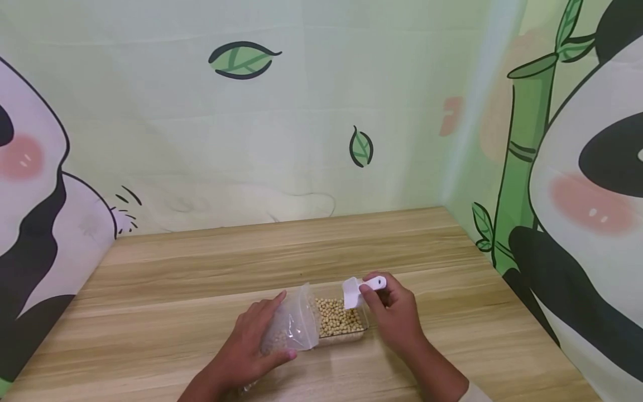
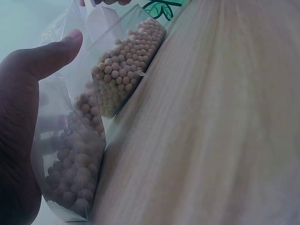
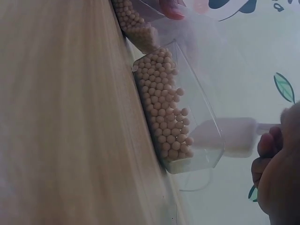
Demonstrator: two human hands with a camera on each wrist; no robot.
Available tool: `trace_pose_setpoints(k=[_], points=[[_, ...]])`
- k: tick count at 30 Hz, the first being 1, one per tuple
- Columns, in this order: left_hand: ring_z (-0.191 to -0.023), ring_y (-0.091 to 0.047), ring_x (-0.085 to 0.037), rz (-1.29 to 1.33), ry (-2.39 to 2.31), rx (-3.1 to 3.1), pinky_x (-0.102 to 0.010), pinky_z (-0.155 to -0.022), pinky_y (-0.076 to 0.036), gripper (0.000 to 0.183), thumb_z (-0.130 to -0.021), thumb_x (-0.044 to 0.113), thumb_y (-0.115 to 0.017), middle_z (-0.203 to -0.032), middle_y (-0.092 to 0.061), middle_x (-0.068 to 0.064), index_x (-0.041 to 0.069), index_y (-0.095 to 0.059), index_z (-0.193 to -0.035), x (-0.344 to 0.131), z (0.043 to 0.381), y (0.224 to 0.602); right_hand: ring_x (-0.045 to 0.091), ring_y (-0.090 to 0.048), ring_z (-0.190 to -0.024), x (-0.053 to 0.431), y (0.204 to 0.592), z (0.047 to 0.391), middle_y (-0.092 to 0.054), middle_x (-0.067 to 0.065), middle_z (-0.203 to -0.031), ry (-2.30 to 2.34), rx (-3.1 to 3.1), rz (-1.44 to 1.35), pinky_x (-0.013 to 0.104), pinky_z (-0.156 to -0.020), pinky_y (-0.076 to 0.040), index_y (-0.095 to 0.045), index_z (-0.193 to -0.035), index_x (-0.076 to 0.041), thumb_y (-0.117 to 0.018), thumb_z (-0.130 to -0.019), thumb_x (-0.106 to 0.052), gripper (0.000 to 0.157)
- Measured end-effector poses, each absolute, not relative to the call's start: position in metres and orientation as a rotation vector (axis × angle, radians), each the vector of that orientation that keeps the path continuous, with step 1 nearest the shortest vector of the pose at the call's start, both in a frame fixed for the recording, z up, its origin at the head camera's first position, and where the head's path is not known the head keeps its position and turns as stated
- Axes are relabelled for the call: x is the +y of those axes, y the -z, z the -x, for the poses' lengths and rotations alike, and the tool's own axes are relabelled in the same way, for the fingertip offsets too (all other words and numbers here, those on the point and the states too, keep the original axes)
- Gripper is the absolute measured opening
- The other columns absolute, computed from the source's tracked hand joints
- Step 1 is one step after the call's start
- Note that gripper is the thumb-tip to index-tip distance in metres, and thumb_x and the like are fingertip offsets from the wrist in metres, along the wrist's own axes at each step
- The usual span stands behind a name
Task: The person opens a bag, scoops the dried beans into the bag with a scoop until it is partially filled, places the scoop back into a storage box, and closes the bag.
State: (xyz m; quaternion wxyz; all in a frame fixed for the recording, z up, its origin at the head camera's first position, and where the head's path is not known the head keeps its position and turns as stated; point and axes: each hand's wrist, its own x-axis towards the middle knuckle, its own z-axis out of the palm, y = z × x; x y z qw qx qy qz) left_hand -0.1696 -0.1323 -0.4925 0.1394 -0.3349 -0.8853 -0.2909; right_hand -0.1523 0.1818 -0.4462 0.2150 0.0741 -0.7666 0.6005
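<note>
Here's the left hand [image 1: 248, 340], thumb and fingers spread around a crinkled clear bag [image 1: 297, 324], round beans bunched inside! Just past those fingertips, on the bench [image 1: 477, 329], a see-through rectangular box [image 1: 346, 336], part-filled with smooth beige beans [image 1: 335, 316]. And beside its other end, the right hand [image 1: 398, 316], fingers pinching a plain white scoop [image 1: 351, 294], blade hanging downward!

We are looking at a decorated, partly enclosed, booth-like corner; we are seeing too little to tell which kind of building is housing it. A wood-grain tabletop [image 1: 226, 262] is meeting a creased, pale green backdrop [image 1: 316, 106] along its back and sides, where we are noting printed pandas [image 1: 567, 134], bamboo [image 1: 529, 120] and cartoon leaves [image 1: 241, 60].
</note>
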Motion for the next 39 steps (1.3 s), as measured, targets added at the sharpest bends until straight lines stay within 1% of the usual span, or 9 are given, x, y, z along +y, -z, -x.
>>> trace_pose_setpoints(k=[2,7,12,17,21,23,29,35,39], points=[[-0.128,-0.056,-0.015,0.967,0.843,-2.563,-0.054,-0.101,-0.047,0.105,-0.089,0.057,-0.085,-0.145,-0.064,0.002,0.024,-0.032,-0.173,-0.132,0.170,0.492,0.001,-0.059,-0.070,0.182,0.448,0.152,-0.075,0.011,-0.087,-1.538,-2.168,-0.304,0.023,-0.060,-0.051,-0.073,-0.111,-0.001,-0.075,-0.101,-0.005,0.011],[-0.128,-0.057,-0.016,0.967,0.840,-2.563,-0.054,-0.101,-0.047,0.105,-0.088,0.055,-0.085,-0.144,-0.064,0.001,0.023,-0.032,-0.173,-0.132,0.169,0.492,-0.002,-0.052,-0.067,0.183,0.451,0.154,-0.072,0.005,-0.081,-1.331,-2.198,-0.486,0.023,-0.055,-0.048,-0.073,-0.105,-0.002,-0.078,-0.098,-0.001,0.009],[-0.125,-0.057,-0.015,0.971,0.836,-2.549,-0.053,-0.099,-0.048,0.105,-0.088,0.054,-0.086,-0.143,-0.066,0.000,0.020,-0.034,-0.172,-0.131,0.169,0.491,-0.002,-0.052,-0.067,0.182,0.451,0.155,-0.073,0.005,-0.081,-1.321,-2.226,-0.482,0.022,-0.056,-0.049,-0.073,-0.101,-0.003,-0.079,-0.098,-0.004,0.007],[-0.124,-0.057,-0.014,0.969,0.834,-2.546,-0.053,-0.099,-0.048,0.104,-0.088,0.054,-0.086,-0.142,-0.066,0.000,0.019,-0.035,-0.172,-0.131,0.169,0.490,-0.001,-0.061,-0.071,0.181,0.450,0.156,-0.078,0.010,-0.087,-1.405,-2.272,-0.368,0.022,-0.061,-0.054,-0.074,-0.102,-0.002,-0.079,-0.100,-0.009,0.008],[-0.124,-0.057,-0.014,0.966,0.836,-2.549,-0.053,-0.099,-0.047,0.104,-0.088,0.054,-0.086,-0.142,-0.066,0.000,0.020,-0.034,-0.172,-0.131,0.169,0.490,0.003,-0.066,-0.077,0.180,0.449,0.158,-0.080,0.012,-0.093,-1.513,-2.301,-0.256,0.022,-0.067,-0.057,-0.075,-0.103,-0.002,-0.078,-0.100,-0.009,0.008],[-0.124,-0.057,-0.014,0.965,0.836,-2.551,-0.053,-0.099,-0.047,0.104,-0.088,0.054,-0.086,-0.142,-0.066,0.001,0.021,-0.034,-0.172,-0.131,0.169,0.490,0.006,-0.067,-0.074,0.180,0.448,0.159,-0.078,0.012,-0.091,-1.609,-2.310,-0.168,0.022,-0.064,-0.056,-0.075,-0.103,-0.001,-0.077,-0.101,-0.008,0.008],[-0.125,-0.056,-0.014,0.964,0.844,-2.557,-0.053,-0.099,-0.047,0.104,-0.088,0.053,-0.086,-0.143,-0.065,0.001,0.021,-0.034,-0.172,-0.130,0.169,0.492,0.012,-0.053,-0.053,0.181,0.449,0.162,-0.066,0.009,-0.076,-1.916,-2.294,0.110,0.023,-0.050,-0.045,-0.073,-0.111,0.005,-0.073,-0.104,-0.006,0.013],[-0.125,-0.056,-0.015,0.965,0.850,-2.556,-0.054,-0.099,-0.047,0.104,-0.088,0.053,-0.086,-0.142,-0.066,0.001,0.021,-0.034,-0.172,-0.130,0.169,0.492,0.011,-0.047,-0.051,0.186,0.452,0.164,-0.065,0.003,-0.076,-2.074,-2.267,0.260,0.024,-0.050,-0.040,-0.070,-0.118,0.006,-0.070,-0.106,-0.009,0.020],[-0.125,-0.057,-0.015,0.967,0.840,-2.557,-0.054,-0.099,-0.047,0.104,-0.088,0.053,-0.086,-0.142,-0.066,0.000,0.020,-0.035,-0.172,-0.130,0.169,0.491,0.008,-0.042,-0.050,0.189,0.456,0.167,-0.062,0.000,-0.075,-2.210,-2.213,0.358,0.022,-0.050,-0.036,-0.070,-0.117,0.007,-0.070,-0.107,-0.011,0.020]])
